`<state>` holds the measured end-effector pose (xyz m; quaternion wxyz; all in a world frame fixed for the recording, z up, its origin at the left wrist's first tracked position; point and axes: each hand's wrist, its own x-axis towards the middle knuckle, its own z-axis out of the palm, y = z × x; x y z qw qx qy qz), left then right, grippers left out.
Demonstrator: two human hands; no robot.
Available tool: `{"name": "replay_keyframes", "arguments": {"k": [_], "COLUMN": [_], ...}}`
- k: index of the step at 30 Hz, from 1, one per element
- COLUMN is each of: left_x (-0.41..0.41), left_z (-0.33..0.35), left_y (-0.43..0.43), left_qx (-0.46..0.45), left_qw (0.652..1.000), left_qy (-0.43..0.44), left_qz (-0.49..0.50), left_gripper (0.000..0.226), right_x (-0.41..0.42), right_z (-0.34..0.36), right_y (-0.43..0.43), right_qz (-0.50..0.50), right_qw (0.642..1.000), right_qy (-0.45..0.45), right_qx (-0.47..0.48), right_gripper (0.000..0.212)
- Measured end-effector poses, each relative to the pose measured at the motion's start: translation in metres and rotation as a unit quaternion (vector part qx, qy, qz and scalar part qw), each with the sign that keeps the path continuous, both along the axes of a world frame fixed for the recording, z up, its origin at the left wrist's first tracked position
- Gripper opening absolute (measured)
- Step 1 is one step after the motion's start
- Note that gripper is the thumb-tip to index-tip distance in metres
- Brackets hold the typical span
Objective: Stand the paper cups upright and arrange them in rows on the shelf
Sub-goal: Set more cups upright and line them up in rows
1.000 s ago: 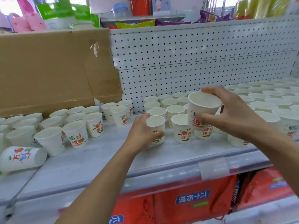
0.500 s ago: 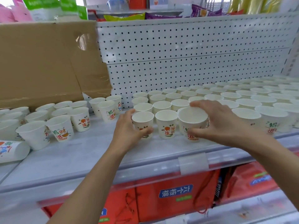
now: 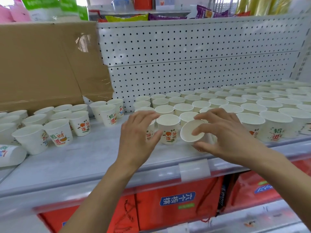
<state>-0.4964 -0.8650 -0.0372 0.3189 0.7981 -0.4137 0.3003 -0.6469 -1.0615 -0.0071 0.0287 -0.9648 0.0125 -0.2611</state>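
Observation:
White paper cups with red and green print fill the shelf (image 3: pixel 84 158). Neat upright rows (image 3: pixel 235 101) cover the middle and right. My right hand (image 3: pixel 227 137) grips one cup (image 3: pixel 189 133) at the front of the rows; it is tipped over, its mouth facing left, with a fingertip at the rim and my thumb beneath. My left hand (image 3: pixel 138 138) curls round an upright cup (image 3: pixel 149 132) at the left end of the front row, mostly hiding it. An upright cup (image 3: pixel 168 128) stands between the two.
A loose group of upright cups (image 3: pixel 58 132) stands at the left, and one cup (image 3: pixel 10 155) lies on its side at the far left. A cardboard box (image 3: pixel 42 64) and pegboard (image 3: pixel 185 56) back the shelf. Red bags (image 3: pixel 176 199) sit below.
My right hand brought its cup down to the front row, where it stood upright; now the cup is tipped toward the left. My left hand stays at its cup.

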Motion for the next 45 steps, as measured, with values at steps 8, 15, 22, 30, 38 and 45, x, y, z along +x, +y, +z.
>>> {"name": "replay_keyframes", "arguments": {"k": [8, 15, 22, 30, 38, 45], "left_x": [-0.002, -0.004, -0.003, -0.003, -0.004, -0.010], "left_z": [0.004, 0.009, 0.013, 0.014, 0.016, 0.014], "left_y": [-0.014, -0.019, -0.026, -0.028, -0.029, -0.021], "left_qx": [0.058, 0.096, 0.098, 0.094, 0.093, 0.071], "left_qw": [0.997, 0.995, 0.994, 0.995, 0.995, 0.997], "left_qy": [-0.040, -0.032, -0.034, -0.029, -0.020, -0.028], "left_qz": [-0.017, -0.005, -0.013, -0.014, -0.017, -0.025], "left_gripper": [0.029, 0.026, 0.024, 0.026, 0.026, 0.039], "right_x": [-0.004, -0.007, -0.005, -0.003, 0.001, -0.004], "right_z": [-0.001, 0.003, 0.009, 0.013, 0.016, 0.016], "right_y": [-0.013, -0.020, -0.020, -0.026, -0.029, -0.025], "right_qz": [0.055, 0.059, 0.046, 0.057, 0.061, 0.082], "right_qw": [0.998, 0.996, 0.996, 0.991, 0.988, 0.993], "right_qy": [-0.010, 0.026, 0.074, 0.120, 0.137, 0.078], "right_qx": [0.036, 0.056, 0.022, 0.030, 0.023, 0.040], "right_gripper": [0.007, 0.011, 0.015, 0.009, 0.010, 0.035]}}
